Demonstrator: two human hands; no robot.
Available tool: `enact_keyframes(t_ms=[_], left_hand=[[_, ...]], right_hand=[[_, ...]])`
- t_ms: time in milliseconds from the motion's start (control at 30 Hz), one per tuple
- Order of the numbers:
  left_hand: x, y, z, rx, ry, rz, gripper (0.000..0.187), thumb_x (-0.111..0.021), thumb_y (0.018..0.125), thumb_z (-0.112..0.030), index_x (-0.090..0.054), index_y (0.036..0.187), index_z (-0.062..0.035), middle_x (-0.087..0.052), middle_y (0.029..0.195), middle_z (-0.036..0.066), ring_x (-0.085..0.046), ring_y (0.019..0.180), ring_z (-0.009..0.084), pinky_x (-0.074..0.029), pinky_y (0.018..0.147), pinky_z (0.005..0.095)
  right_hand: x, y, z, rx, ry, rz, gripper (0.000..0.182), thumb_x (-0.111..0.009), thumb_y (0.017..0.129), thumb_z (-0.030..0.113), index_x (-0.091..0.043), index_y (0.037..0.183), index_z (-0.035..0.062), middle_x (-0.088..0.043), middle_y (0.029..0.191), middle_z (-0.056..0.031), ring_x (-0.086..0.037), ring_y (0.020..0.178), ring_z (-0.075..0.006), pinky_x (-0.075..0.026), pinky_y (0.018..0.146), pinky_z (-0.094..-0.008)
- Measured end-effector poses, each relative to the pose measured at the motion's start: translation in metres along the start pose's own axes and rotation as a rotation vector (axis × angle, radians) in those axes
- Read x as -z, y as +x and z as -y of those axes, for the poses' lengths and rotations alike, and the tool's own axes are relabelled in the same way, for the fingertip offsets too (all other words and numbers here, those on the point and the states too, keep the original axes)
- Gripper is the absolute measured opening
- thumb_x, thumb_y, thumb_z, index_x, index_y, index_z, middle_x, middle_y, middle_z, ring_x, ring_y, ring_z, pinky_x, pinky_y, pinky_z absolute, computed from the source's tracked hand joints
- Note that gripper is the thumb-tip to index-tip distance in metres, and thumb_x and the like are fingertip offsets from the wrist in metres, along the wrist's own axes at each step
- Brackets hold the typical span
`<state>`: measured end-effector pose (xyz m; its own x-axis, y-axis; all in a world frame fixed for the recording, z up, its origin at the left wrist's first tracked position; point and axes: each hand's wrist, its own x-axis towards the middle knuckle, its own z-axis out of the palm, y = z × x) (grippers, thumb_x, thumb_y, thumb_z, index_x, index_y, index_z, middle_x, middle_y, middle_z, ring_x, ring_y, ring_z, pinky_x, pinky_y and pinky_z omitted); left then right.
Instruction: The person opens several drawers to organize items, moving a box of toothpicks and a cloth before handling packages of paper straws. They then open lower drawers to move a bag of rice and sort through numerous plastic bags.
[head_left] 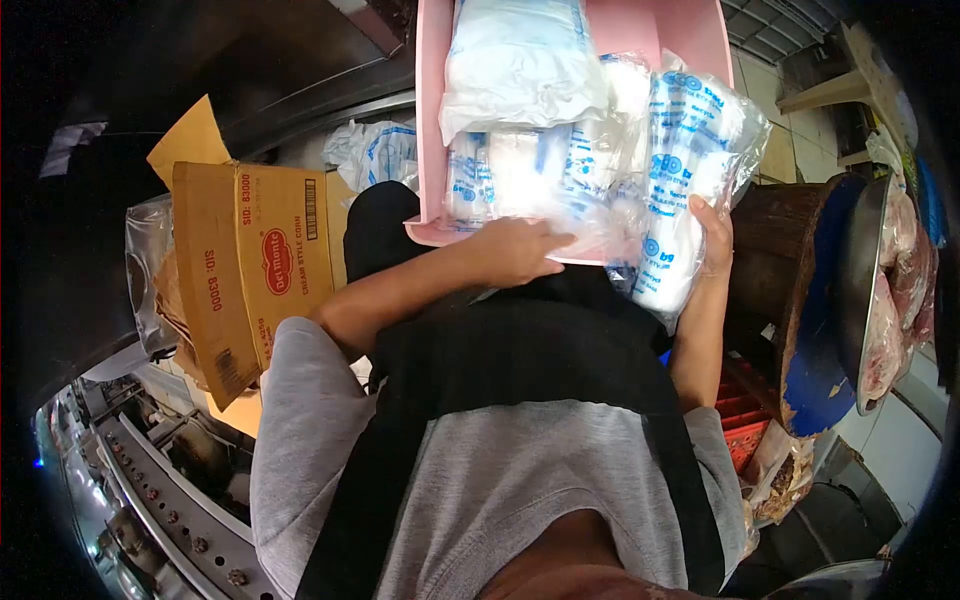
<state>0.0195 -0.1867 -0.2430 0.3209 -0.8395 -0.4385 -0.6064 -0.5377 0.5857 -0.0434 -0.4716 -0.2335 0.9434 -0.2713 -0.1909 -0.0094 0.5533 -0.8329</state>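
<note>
Gripping a tall plastic-bag pack [680, 190] upright at its lower side, the right hand [712, 240] curled around it; the left hand [515, 250] pressed flat-fingered on the pink tray's [432, 120] near packs.

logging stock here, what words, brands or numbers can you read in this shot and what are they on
"Del Monte" and "CREAM STYLE CORN": side of the cardboard box.
"SID: 83000": same box, printed twice.
Barcode on the box: digits too small to read.
Blue print on the plastic bag packs: a logo, blurred, not readable.
</note>
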Motion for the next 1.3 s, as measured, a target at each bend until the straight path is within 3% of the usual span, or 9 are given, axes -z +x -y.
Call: enact_keyframes(t_ms=[267, 333, 633, 767, 800, 833, 1067, 1167, 1300], left_hand=[[0.039, 0.062, 0.001, -0.09, 0.299, -0.01, 0.034, -0.046, 0.092, -0.038, -0.061, 0.098, -0.0079, -0.064, 0.098, 0.014, -0.06, 0.093, 0.0323, -0.048, 0.074, 0.0469], [0.041, 0.086, 0.012, -0.198, 0.339, -0.355, 0.029, -0.049, 0.091, -0.032, -0.061, 0.105, -0.0096, -0.061, 0.104, 0.015, -0.059, 0.097, 0.0316, -0.05, 0.075, 0.0442], [0.059, 0.026, 0.018, -0.317, 0.54, -0.762, 0.027, -0.056, 0.08, -0.01, -0.065, 0.105, -0.0152, -0.039, 0.141, 0.012, -0.042, 0.126, 0.0316, -0.034, 0.1, 0.0566], [0.109, 0.044, 0.068, 0.155, 0.876, -0.611, 0.029, -0.06, 0.077, -0.014, -0.069, 0.104, -0.0109, -0.018, 0.153, 0.003, -0.021, 0.14, 0.0276, -0.027, 0.106, 0.0554], [0.121, 0.062, 0.105, 0.029, 0.856, -0.868, 0.027, -0.059, 0.077, -0.01, -0.071, 0.101, -0.0123, -0.02, 0.153, 0.004, -0.024, 0.139, 0.0288, -0.028, 0.104, 0.0568], [0.149, 0.048, 0.083, 0.104, 0.887, -0.595, 0.023, -0.06, 0.076, -0.008, -0.073, 0.095, -0.0124, -0.023, 0.152, 0.004, -0.029, 0.137, 0.0276, -0.035, 0.1, 0.053], [0.162, 0.045, 0.096, -0.122, 0.983, -0.672, 0.029, -0.059, 0.077, -0.003, -0.068, 0.103, -0.0124, -0.054, 0.128, 0.006, -0.053, 0.115, 0.0263, -0.048, 0.088, 0.0357], [0.151, 0.036, 0.102, 0.068, 0.167, -0.687, 0.032, -0.051, 0.083, -0.017, -0.058, 0.111, -0.0031, -0.055, 0.116, 0.02, -0.052, 0.108, 0.0367, -0.041, 0.094, 0.0424], [0.148, 0.017, 0.089, -0.077, 0.551, -0.713, 0.027, -0.054, 0.075, -0.007, -0.061, 0.102, -0.0039, -0.057, 0.102, 0.018, -0.055, 0.098, 0.0366, -0.045, 0.085, 0.044]], right_hand=[[-0.015, 0.006, -0.001, 0.027, 0.135, 0.029, 0.073, -0.062, 0.073, 0.002, -0.03, 0.138, -0.0028, -0.052, 0.123, -0.0161, -0.056, 0.109, -0.0262, -0.047, 0.092, -0.0368], [-0.02, 0.007, -0.001, 0.084, 0.066, 0.082, 0.066, -0.056, 0.078, 0.008, -0.029, 0.138, 0.0006, -0.054, 0.12, -0.0193, -0.059, 0.104, -0.0303, -0.052, 0.086, -0.0403], [0.006, -0.031, 0.006, 0.028, 0.126, -0.02, 0.06, -0.052, 0.078, 0.009, -0.034, 0.133, -0.0073, -0.056, 0.117, -0.0213, -0.061, 0.101, -0.0294, -0.051, 0.087, -0.0384], [0.024, -0.035, -0.006, -0.028, 0.136, -0.116, 0.064, -0.057, 0.075, 0.003, -0.035, 0.135, -0.0029, -0.056, 0.117, -0.0197, -0.06, 0.101, -0.0281, -0.051, 0.085, -0.0367], [0.02, -0.036, -0.009, -0.015, 0.127, -0.125, 0.065, -0.057, 0.074, 0.002, -0.036, 0.135, -0.0024, -0.056, 0.117, -0.0196, -0.061, 0.1, -0.0279, -0.052, 0.085, -0.0362], [0.018, -0.037, -0.009, -0.018, 0.129, -0.124, 0.065, -0.057, 0.074, 0.002, -0.036, 0.135, -0.0024, -0.056, 0.117, -0.0196, -0.061, 0.1, -0.0279, -0.052, 0.085, -0.0362], [0.012, -0.036, -0.008, -0.066, 0.037, -0.106, 0.062, -0.058, 0.074, 0.0, -0.038, 0.133, -0.005, -0.058, 0.115, -0.0198, -0.062, 0.096, -0.0291, -0.053, 0.082, -0.0374], [0.003, -0.035, -0.003, -0.092, 0.015, -0.121, 0.059, -0.059, 0.074, 0.0, -0.04, 0.13, -0.0074, -0.059, 0.113, -0.0198, -0.064, 0.092, -0.0284, -0.054, 0.08, -0.0374], [-0.007, -0.017, 0.002, -0.101, -0.364, -0.17, 0.066, -0.06, 0.073, 0.001, -0.038, 0.135, -0.0038, -0.059, 0.114, -0.0181, -0.062, 0.096, -0.027, -0.05, 0.086, -0.0336]])
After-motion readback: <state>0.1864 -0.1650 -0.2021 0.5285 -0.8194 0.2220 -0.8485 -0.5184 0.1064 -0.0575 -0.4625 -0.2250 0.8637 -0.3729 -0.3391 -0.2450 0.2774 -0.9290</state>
